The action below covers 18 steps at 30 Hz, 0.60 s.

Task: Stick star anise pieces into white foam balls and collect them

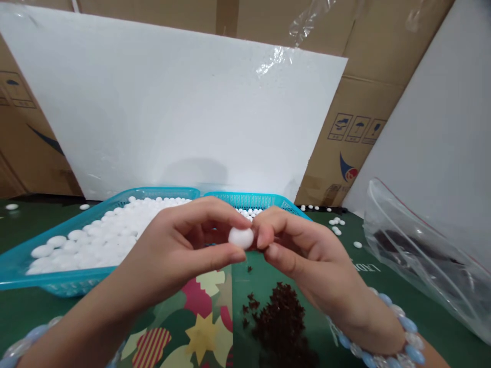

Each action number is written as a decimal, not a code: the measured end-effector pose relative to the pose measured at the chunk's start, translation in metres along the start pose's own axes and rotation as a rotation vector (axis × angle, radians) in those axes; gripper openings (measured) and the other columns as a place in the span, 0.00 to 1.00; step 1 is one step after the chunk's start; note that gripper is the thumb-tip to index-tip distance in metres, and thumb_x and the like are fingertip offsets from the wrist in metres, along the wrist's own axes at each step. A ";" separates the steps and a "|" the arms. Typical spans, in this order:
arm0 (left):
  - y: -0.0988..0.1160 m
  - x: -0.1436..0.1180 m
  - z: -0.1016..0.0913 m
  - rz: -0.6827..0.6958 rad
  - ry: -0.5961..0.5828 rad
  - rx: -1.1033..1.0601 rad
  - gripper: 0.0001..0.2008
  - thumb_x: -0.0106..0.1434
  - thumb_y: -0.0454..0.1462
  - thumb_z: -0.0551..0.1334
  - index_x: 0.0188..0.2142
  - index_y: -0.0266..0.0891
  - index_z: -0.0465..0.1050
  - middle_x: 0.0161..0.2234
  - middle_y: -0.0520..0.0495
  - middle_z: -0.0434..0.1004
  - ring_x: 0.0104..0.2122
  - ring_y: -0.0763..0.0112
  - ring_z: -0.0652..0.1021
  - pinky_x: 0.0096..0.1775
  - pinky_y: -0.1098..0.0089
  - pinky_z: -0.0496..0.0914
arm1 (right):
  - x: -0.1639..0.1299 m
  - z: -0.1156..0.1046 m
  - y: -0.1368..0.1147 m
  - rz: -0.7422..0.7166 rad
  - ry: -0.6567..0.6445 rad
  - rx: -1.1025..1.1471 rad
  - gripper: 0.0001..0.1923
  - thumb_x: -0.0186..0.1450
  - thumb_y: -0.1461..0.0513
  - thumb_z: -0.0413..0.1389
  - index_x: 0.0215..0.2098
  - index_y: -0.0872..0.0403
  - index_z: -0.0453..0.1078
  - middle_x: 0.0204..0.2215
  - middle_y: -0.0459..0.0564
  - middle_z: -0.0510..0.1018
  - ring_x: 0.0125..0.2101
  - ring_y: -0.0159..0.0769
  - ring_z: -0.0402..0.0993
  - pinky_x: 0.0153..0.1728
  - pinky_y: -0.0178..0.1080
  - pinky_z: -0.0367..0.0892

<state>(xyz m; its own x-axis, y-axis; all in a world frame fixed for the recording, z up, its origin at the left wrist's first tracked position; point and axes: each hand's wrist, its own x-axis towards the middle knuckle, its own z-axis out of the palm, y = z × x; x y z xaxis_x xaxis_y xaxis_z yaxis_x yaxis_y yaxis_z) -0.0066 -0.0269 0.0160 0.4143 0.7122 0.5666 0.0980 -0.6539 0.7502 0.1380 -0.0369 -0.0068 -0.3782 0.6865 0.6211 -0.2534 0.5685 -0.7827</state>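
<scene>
Between the thumb and fingers of my left hand (172, 250) is a small smooth white ball (241, 238). My right hand (314, 263) is pinched closed at the ball's right side, its fingertips touching or nearly touching it. Whatever those fingertips hold is too small and hidden to name; a hint of reddish brown shows just below them. Under the hands, a heap of small dark brown star-shaped pieces (282, 322) lies on the green surface (245, 306), with a few loose ones at its left.
A blue plastic basket (164, 192) full of white balls (111, 230) stands at left; a second blue basket (249, 199) is behind my hands. Loose white balls (336, 221) and a clear bag (425, 271) with dark contents lie at right. A white board (192, 112) and cardboard (383, 46) stand behind.
</scene>
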 end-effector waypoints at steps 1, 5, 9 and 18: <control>-0.001 0.000 0.000 0.013 0.004 0.018 0.06 0.42 0.29 0.59 0.22 0.41 0.68 0.21 0.56 0.66 0.19 0.84 0.65 0.18 0.83 0.59 | 0.000 0.000 0.000 -0.005 0.003 -0.013 0.04 0.53 0.68 0.48 0.23 0.53 0.61 0.25 0.43 0.63 0.30 0.26 0.61 0.31 0.31 0.60; -0.001 0.001 0.001 0.060 0.000 0.027 0.06 0.43 0.29 0.59 0.22 0.41 0.68 0.21 0.57 0.65 0.19 0.86 0.64 0.17 0.85 0.58 | 0.000 0.002 0.001 -0.002 0.012 0.016 0.05 0.53 0.68 0.48 0.23 0.53 0.60 0.25 0.43 0.62 0.28 0.25 0.61 0.30 0.30 0.59; 0.001 0.000 0.001 0.093 -0.009 0.038 0.07 0.42 0.29 0.59 0.23 0.43 0.67 0.22 0.58 0.66 0.21 0.85 0.66 0.18 0.86 0.59 | 0.000 0.003 0.001 0.000 0.032 0.025 0.05 0.53 0.68 0.48 0.23 0.53 0.60 0.23 0.42 0.62 0.26 0.24 0.60 0.28 0.28 0.59; 0.002 -0.005 0.000 0.135 0.002 0.114 0.07 0.42 0.31 0.59 0.23 0.45 0.66 0.22 0.57 0.66 0.22 0.81 0.67 0.21 0.84 0.62 | 0.000 0.004 0.000 -0.049 0.033 -0.041 0.05 0.53 0.68 0.48 0.22 0.53 0.60 0.23 0.43 0.61 0.26 0.25 0.60 0.27 0.28 0.59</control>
<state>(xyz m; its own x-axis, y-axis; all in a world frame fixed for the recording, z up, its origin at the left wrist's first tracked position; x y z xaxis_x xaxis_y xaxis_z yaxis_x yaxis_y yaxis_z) -0.0087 -0.0316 0.0148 0.4287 0.6165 0.6604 0.1438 -0.7682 0.6238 0.1347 -0.0392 -0.0069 -0.3369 0.6714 0.6601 -0.2343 0.6192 -0.7494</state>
